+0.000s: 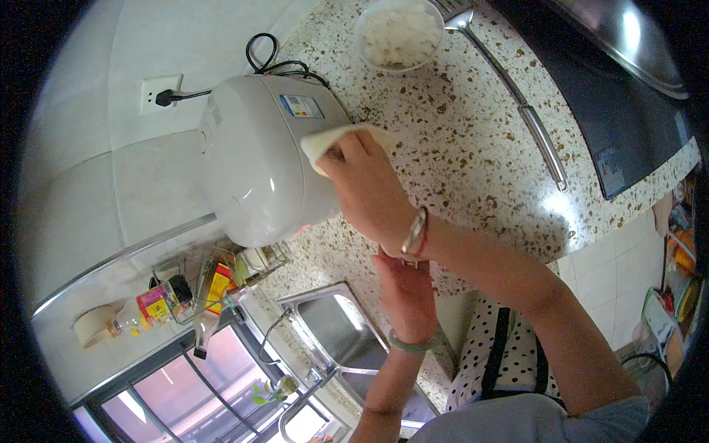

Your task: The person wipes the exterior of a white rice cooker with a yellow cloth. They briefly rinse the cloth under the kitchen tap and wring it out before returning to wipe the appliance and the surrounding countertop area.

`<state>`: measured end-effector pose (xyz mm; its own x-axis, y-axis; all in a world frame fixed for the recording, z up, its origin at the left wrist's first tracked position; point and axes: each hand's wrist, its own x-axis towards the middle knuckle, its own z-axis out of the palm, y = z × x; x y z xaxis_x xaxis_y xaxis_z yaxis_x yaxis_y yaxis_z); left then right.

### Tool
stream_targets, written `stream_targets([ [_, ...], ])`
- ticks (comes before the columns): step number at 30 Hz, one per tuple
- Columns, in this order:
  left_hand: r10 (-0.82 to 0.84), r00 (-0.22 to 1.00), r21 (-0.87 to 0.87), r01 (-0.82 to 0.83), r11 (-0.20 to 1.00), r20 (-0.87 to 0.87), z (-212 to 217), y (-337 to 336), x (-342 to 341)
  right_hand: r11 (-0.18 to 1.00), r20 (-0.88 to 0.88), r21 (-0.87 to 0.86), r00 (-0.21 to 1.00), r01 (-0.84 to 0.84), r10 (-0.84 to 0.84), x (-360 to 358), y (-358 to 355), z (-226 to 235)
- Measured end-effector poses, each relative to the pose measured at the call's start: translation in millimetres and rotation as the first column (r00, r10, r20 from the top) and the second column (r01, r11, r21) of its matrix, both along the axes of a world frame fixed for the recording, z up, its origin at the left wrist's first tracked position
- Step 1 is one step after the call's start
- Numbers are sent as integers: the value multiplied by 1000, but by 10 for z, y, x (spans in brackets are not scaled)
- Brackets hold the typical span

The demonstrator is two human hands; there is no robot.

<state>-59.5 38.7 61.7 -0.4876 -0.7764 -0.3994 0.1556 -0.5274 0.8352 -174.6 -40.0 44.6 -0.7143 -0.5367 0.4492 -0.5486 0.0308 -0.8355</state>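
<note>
My right hand [369, 184], with a silver bracelet at its wrist, is closed on a pale yellow cloth [325, 144]. It presses the cloth against the side of a white rice cooker [258, 170], near the lid seam. My left hand [406, 295], with a green bangle, lies just under my right wrist, close to the counter edge by the sink. Its fingers are partly hidden and blurred, so their pose is unclear. The cooker stands by the wall, its black cord [262, 55] plugged into a socket [159, 94].
On the speckled counter [473, 162] are a bowl of rice [399, 37] and a metal spatula [517, 96]. A black cooktop [598, 96] with a metal pan lid [628, 37] lies right. A steel sink [340, 325], wire rack with bottles [210, 295] and window [192, 391] are lower left.
</note>
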Motion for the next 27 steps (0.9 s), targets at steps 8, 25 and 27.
stream_targets([
  [8,-124,992,-7,123,992,-11,69,-81,-108,998,30,-24,998,-60,60,-185,-56,-23],
  [25,-82,996,-106,77,991,-41,298,-151,-110,990,-85,-141,996,-29,17,-228,-202,325],
  [27,-100,991,-88,93,992,-87,271,-215,-99,996,-138,-79,990,-42,30,-192,-182,318],
])
